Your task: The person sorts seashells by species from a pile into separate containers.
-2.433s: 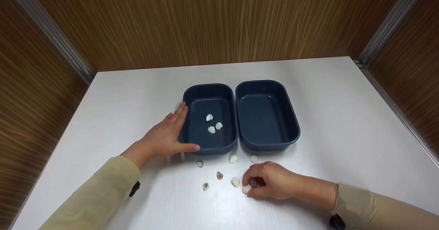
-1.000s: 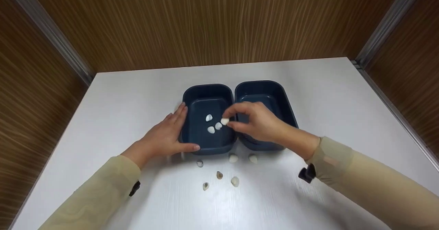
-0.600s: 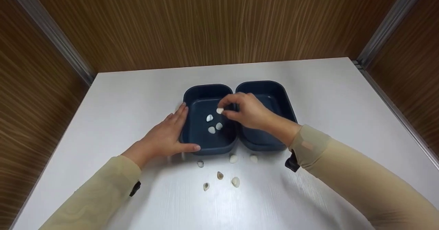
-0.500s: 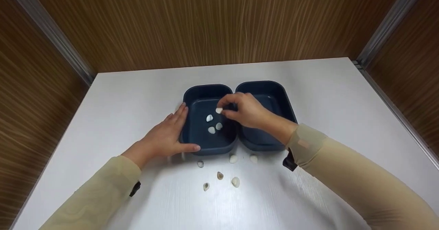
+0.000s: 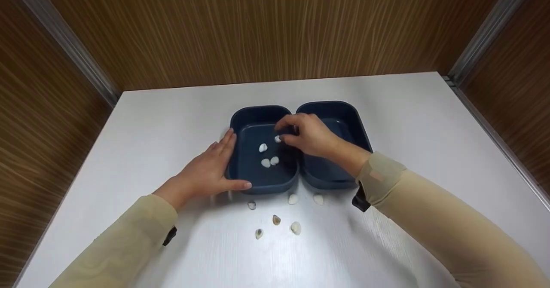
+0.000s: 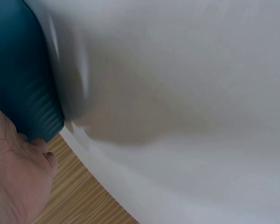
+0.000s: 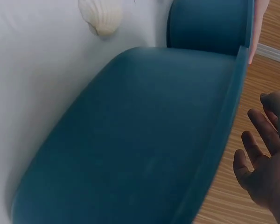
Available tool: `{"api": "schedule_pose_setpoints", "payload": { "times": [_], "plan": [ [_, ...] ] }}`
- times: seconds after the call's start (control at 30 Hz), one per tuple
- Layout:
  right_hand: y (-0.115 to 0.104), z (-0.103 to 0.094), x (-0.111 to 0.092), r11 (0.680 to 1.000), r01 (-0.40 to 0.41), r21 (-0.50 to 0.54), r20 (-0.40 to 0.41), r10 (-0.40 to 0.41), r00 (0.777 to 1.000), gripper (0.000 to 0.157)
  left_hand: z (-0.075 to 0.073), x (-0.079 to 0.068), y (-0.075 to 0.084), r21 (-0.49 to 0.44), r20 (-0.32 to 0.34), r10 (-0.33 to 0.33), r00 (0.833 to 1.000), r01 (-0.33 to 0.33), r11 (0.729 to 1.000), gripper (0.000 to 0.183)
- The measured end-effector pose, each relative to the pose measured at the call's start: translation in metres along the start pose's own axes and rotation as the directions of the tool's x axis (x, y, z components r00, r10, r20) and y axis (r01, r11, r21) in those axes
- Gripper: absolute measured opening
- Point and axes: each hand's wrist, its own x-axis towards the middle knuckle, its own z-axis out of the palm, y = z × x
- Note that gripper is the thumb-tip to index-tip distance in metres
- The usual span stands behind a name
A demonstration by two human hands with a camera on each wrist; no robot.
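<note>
Two dark blue rectangular boxes stand side by side in the head view. The left box (image 5: 267,188) has several white seashells on its floor, among them a pair of shells (image 5: 266,163) near its middle. My left hand (image 5: 205,170) rests spread against this box's left side, its thumb along the front rim. Over the left box's right wall, my right hand (image 5: 311,135) hangs with thumb and fingers apart. Just below them lies a white seashell (image 5: 277,139), partly covered by the thumb. In the right wrist view the fingers (image 7: 266,133) are loosely bent and hold nothing.
The right box (image 5: 331,174) shows no shells in its visible part. In front of the boxes, several seashells lie on the white table, including a brown one (image 5: 276,220) and a white one (image 5: 295,228). Wood-grain panels (image 5: 275,30) enclose the back and sides.
My right hand has carried a white seashell from the table to the left box and let go of it there. One shell inside has shifted slightly. The left hand has stayed still.
</note>
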Motion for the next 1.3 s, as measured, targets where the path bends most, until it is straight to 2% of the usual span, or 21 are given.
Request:
{"api": "schedule_pose_setpoints", "payload": {
  "times": [0.2, 0.47, 0.67, 0.97, 1.3],
  "plan": [
    [-0.007, -0.010, -0.016, 0.998, 0.046, 0.045, -0.017, -0.045, 0.999, 0.022, 0.000, 0.000, 0.001, -0.004, -0.002, -0.007, 1.000, 0.007, 1.000, 0.136],
    [-0.017, -0.024, -0.053, 0.985, 0.147, 0.089, -0.031, -0.145, 0.989, 0.023, 0.000, -0.003, -0.001, 0.003, -0.003, -0.015, 1.000, 0.015, 1.000, 0.137],
    [-0.021, -0.031, -0.080, 0.976, 0.193, 0.104, -0.019, -0.192, 0.981, 0.025, 0.000, -0.003, -0.003, 0.008, -0.004, -0.023, 1.000, 0.023, 1.000, 0.138],
    [-0.017, -0.030, -0.120, 0.965, 0.242, 0.104, -0.020, -0.241, 0.970, 0.027, -0.001, -0.003, 0.001, 0.009, -0.011, 0.009, 1.000, -0.009, 1.000, 0.134],
    [-0.014, -0.018, -0.152, 0.967, 0.225, 0.123, 0.024, -0.229, 0.973, 0.027, -0.002, -0.002, 0.002, 0.011, 0.000, 0.003, 1.000, -0.003, 1.000, 0.136]
  ]
}}
